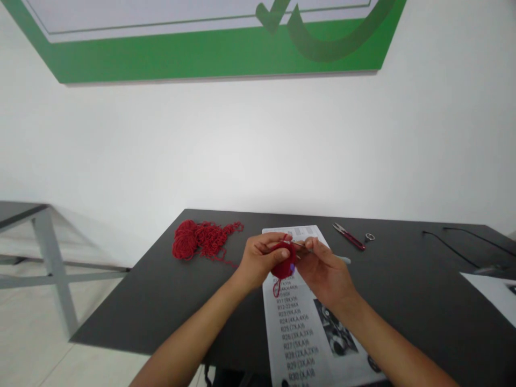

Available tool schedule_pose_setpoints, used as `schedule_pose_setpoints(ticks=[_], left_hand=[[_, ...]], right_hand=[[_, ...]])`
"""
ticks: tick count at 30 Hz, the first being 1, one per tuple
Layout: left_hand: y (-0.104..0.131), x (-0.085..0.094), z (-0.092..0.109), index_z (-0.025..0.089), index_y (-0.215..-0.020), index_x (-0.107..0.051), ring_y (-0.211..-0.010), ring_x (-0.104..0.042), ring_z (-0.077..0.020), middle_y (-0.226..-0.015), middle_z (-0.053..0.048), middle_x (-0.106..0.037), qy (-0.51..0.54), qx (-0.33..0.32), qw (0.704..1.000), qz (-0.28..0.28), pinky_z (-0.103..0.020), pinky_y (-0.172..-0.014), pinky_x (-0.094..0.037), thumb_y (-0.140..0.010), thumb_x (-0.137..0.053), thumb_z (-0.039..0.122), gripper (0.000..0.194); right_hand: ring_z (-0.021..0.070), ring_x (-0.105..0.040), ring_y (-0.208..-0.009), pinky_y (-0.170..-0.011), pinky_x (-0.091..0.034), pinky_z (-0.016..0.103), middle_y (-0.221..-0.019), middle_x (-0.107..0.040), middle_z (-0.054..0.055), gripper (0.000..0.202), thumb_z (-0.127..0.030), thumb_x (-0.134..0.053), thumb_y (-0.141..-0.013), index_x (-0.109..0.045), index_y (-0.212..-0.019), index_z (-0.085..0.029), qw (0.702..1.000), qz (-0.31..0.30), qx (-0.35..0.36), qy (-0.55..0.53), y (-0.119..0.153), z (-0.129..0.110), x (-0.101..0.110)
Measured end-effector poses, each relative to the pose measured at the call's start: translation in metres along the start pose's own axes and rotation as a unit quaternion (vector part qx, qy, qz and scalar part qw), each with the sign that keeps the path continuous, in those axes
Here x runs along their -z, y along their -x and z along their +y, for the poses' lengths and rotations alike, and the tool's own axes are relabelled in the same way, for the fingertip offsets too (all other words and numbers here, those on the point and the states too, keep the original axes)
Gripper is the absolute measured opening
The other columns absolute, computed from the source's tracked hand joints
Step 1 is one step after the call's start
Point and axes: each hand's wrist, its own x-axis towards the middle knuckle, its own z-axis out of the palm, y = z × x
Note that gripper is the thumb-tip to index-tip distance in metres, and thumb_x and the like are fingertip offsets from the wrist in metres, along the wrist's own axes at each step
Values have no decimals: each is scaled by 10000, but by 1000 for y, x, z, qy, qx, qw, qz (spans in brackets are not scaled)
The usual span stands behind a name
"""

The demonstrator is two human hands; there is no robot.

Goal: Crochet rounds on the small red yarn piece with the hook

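My left hand (261, 257) is closed on a small round piece of red crochet (283, 268), with its thumb lying across the front. A purple stitch marker (292, 267) shows on the piece's right side, and a loop of red yarn hangs below it. In my right hand (323, 269) is a slim crochet hook (299, 244), pinched between thumb and fingers. The hook's metal shaft reaches the top edge of the crochet, and its pale handle end sticks out past the hand. Exactly where the tip sits in the stitches cannot be made out.
A ball of red yarn (185, 240) and a loose tangle lie at the table's back left. Under my hands rests a printed pattern sheet (296, 333). Red-handled thread snips (350, 236) lie behind my right hand. Dark-armed glasses (451, 246) and another paper (489, 293) are at the right.
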Motion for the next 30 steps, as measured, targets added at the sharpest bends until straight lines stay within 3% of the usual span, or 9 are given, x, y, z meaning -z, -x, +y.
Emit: schedule_pose_setpoints(ticks=[4, 8, 13, 20, 25, 30], left_hand=[[-1, 0, 3, 170, -907, -808, -771, -770, -212, -851, -73, -820, -186, -83, 978, 49, -322, -775, -623, -649, -911, 279, 299], [-2, 2, 0, 161, -960, -806, -819, -771, -238, -903, -90, -821, -264, -96, 957, 72, -355, -797, -626, -700, -855, 281, 291], [-3, -2, -2, 140, -979, -781, -761, -765, -231, -863, -94, -817, -210, -58, 973, 72, -346, -742, -622, -676, -881, 320, 366], [-2, -4, -4, 119, -962, -766, -656, -727, -194, -786, -85, -801, -130, -13, 990, 61, -296, -653, -580, -619, -933, 322, 433], [-2, -4, -5, 121, -997, -768, -687, -733, -197, -818, -94, -806, -136, -10, 988, 68, -300, -685, -585, -632, -925, 299, 435], [-1, -4, -6, 130, -1007, -767, -697, -732, -192, -821, -82, -806, -157, -20, 985, 69, -308, -716, -594, -643, -913, 289, 424]], right_hand=[[139, -733, -845, -864, -585, 263, -856, -795, -29, 183, -418, -864, -771, -765, -764, -264, 998, 27, 43, 39, -3, 3, 2], [145, -732, -831, -821, -592, 268, -873, -796, -3, 216, -443, -865, -764, -780, -817, -252, 989, 55, 81, 112, -2, 5, -2], [186, -748, -836, -819, -595, 328, -901, -800, 20, 264, -440, -853, -777, -763, -928, -243, 964, 96, 134, 208, -2, 9, 8], [216, -731, -848, -814, -568, 366, -905, -776, 49, 269, -487, -666, -934, -721, -918, -224, 896, 110, 212, 373, 1, 2, 13], [216, -712, -848, -781, -564, 346, -884, -759, 43, 231, -443, -628, -962, -712, -895, -238, 839, 78, 286, 456, 6, -8, 2], [224, -714, -874, -780, -572, 351, -904, -754, 40, 172, -375, -605, -979, -702, -918, -247, 806, 40, 312, 502, 6, -8, 4]])
